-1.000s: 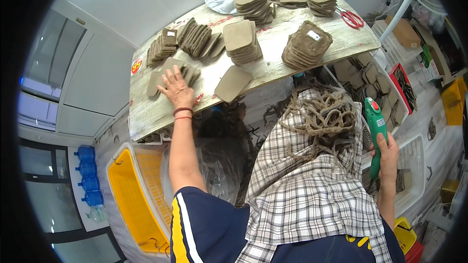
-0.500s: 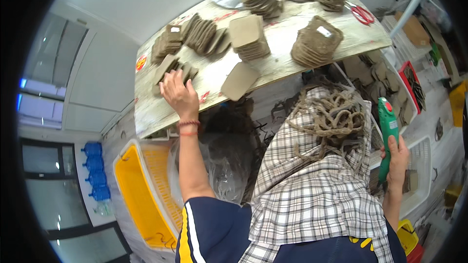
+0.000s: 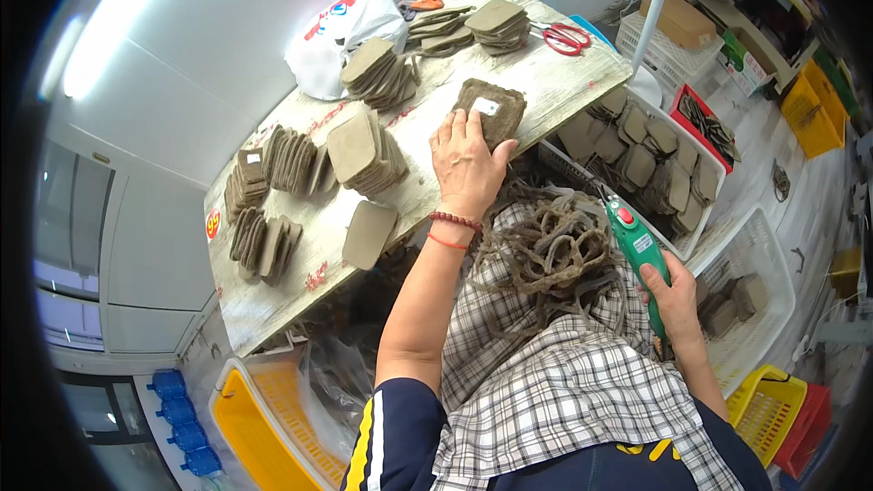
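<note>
My left hand [image 3: 468,164] lies over a stack of brown square pads [image 3: 503,118] with a white label on top, near the table's front edge. Its fingers are stretched out and the thumb spread, touching the top pad. In my right hand [image 3: 671,291] is a green handheld electric cutter [image 3: 638,241] with a red button, its tip pointing up and away. A tangle of brown trimmed strips [image 3: 564,250] rests on my lap, over a checked apron [image 3: 564,400], between both hands.
More pad stacks [image 3: 364,150] and a single pad [image 3: 370,235] sit on the table [image 3: 300,309]. Red-handled scissors [image 3: 567,39] and a white plastic bag [image 3: 318,59] lie farther back. Right of me stand a crate of pads [image 3: 705,232] and a white basket [image 3: 773,282]; a yellow crate [image 3: 238,418] stands left.
My left hand has moved right, from the small leaning stack at the table's left to the labelled stack. The cutter stays in my right hand, now tilted more to the left. The view has turned rightward.
</note>
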### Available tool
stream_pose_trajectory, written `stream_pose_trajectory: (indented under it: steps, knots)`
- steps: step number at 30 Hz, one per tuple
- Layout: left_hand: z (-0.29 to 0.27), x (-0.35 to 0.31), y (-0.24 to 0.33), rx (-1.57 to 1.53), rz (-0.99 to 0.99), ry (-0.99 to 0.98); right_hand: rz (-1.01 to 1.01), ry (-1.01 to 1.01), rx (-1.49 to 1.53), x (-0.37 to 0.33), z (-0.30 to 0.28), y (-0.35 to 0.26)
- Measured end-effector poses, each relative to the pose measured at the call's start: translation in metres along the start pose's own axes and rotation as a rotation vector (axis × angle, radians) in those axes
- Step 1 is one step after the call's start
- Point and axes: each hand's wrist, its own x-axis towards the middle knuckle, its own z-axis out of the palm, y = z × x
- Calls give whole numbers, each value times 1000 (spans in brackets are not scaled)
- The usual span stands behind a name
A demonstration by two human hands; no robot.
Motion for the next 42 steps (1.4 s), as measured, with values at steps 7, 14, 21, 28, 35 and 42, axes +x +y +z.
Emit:
stream_pose_trajectory:
  steps: [7,14,21,28,35,42]
  knots:
    - [-5,5,-3,31,49,-222,-20,-6,12,3,-7,5]
    - [-7,22,-9,170,100,-208,-18,-40,43,6,-4,-2]
    - [-25,32,-25,-804,-353,338,-123,-50,37,11,7,-20]
    - [-36,-9,48,-2261,-836,472,-208,-56,74,9,28,-47]
    - [-32,-18,89,-2515,-919,368,-216,-12,78,6,31,-49]
    - [-18,-27,100,-2450,-954,268,-219,-4,101,2,29,-49]
